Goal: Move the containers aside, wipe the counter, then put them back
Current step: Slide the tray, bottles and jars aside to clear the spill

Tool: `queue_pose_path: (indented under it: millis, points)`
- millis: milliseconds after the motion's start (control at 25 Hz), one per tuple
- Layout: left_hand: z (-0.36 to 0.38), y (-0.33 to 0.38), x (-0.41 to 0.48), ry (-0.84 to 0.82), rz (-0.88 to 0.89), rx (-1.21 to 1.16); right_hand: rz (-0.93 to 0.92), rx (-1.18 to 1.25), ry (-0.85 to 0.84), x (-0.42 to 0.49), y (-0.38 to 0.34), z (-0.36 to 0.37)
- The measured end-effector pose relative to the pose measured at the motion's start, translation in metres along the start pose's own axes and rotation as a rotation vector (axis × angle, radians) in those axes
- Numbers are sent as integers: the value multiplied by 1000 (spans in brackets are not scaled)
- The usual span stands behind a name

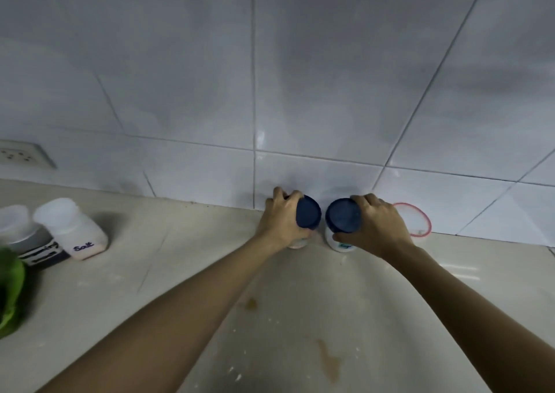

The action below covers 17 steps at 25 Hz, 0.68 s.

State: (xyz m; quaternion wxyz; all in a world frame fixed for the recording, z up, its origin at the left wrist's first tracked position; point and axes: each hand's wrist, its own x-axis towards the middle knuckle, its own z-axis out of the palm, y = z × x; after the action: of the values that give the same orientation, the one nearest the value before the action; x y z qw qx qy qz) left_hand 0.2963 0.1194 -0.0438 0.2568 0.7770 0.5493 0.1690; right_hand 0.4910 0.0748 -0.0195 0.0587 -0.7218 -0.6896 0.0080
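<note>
Stage: early or middle, by my reading; the surface (210, 272) shows brown stains (330, 359) and pale crumbs at lower centre, so the wiping looks not yet done.
Moved aside: a "Salt" jar (72, 230) and a second white-capped jar (21, 230) stand at the left edge of the frame, just beside each other.
In hand: two blue-lidded jars at centre, close to the tiled wall (300, 92).
Left hand (285, 218): wrapped around the left blue-lidded jar (307, 215), fingers over its far side.
Right hand (375, 224): clamped on the right blue-lidded jar (342, 217), thumb low on its body.
Jar axes: long axes roughly upright, lids facing up toward the camera; the left one seems tilted slightly right. Whether either is lifted off the surface I cannot tell.
Spacing: the two lids nearly touch.
Other container: a red-rimmed tub (413, 220) right of centre, against the wall, untouched.
Cloth: a green item (10, 290) at far left, possibly the wiper.
Left to do: clear these, wipe, return all.
</note>
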Motion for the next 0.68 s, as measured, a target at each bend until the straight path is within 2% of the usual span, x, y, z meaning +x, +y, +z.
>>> queue_pose_path:
  millis: [120, 240, 320, 440, 680]
  points:
    - [-41, -43, -43, 43, -49, -16, -48, 168, -63, -8, -53, 0]
    - [-93, -98, -104, 105, -151, -32, -178, 268, -110, -11, -133, 5]
    - [-126, -138, -145, 147, -219, 43, -247, 321, -138, -14, -192, 11]
    - [-166, -193, -190, 206, -290, 231, -321, 365, -190, -17, -269, 24]
    - [-196, -259, -236, 309, -385, 266, -413, 357, -203, -28, -368, 42]
